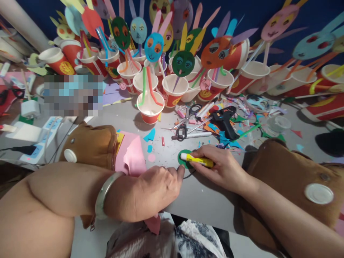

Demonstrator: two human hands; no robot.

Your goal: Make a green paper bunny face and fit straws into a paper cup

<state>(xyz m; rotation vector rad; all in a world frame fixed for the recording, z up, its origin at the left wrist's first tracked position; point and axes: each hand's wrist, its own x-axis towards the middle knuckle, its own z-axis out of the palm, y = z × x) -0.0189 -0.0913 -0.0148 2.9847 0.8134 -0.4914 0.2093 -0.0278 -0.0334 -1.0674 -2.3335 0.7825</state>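
A yellow glue stick [202, 160] lies in my right hand [221, 166], its fingers closed round the barrel. The white end of the stick rests on a green paper piece [181, 164] flat on the grey table. My left hand [157, 188] touches the lower edge of this green piece with a fingertip, its other fingers curled under. A bracelet circles the left wrist. Left of the green piece are a pink paper dot [152, 157] and a blue scrap [149, 136].
Paper cups [150, 116] with straws and paper faces line the back. Scissors [181, 132], a black glue gun [227, 122] and scraps lie ahead. Brown bags [90, 143] flank my arms, with pink paper [130, 147] by the left one. A power strip [39, 152] lies far left.
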